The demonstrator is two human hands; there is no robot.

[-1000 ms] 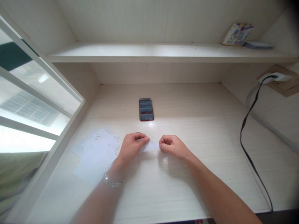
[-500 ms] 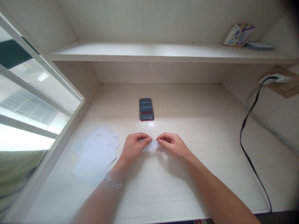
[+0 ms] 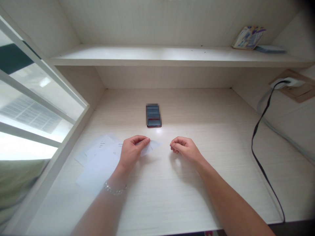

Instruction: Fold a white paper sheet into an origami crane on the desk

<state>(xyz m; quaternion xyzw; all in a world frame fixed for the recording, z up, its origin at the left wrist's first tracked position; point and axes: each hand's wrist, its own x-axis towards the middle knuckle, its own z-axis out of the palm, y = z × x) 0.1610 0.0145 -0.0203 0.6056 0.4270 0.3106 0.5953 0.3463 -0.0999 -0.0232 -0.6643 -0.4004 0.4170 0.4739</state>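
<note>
My left hand (image 3: 133, 149) pinches a small white sheet of paper (image 3: 152, 146) between thumb and fingers, and one pointed corner sticks out to the right. My right hand (image 3: 183, 147) hovers a little to the right of that corner, apart from the paper. Its fingers are curled together, thumb against them, with nothing showing in them. Left of my left hand, several white papers (image 3: 98, 167) overlap on the desk, some with small print. Beyond both hands lies a dark, blurred-out phone-like rectangle (image 3: 153, 115).
The pale wooden desk (image 3: 209, 196) runs back under a shelf (image 3: 137, 54). On the shelf's right end are a colourful packet (image 3: 249, 37) and a flat bluish item (image 3: 270, 49). A black cable (image 3: 257, 131) hangs from the wall socket (image 3: 299, 87). A window frame borders the left.
My right hand has let go of the paper and moved slightly right. My left hand has carried the paper left and a little farther back, toward the overlapping papers.
</note>
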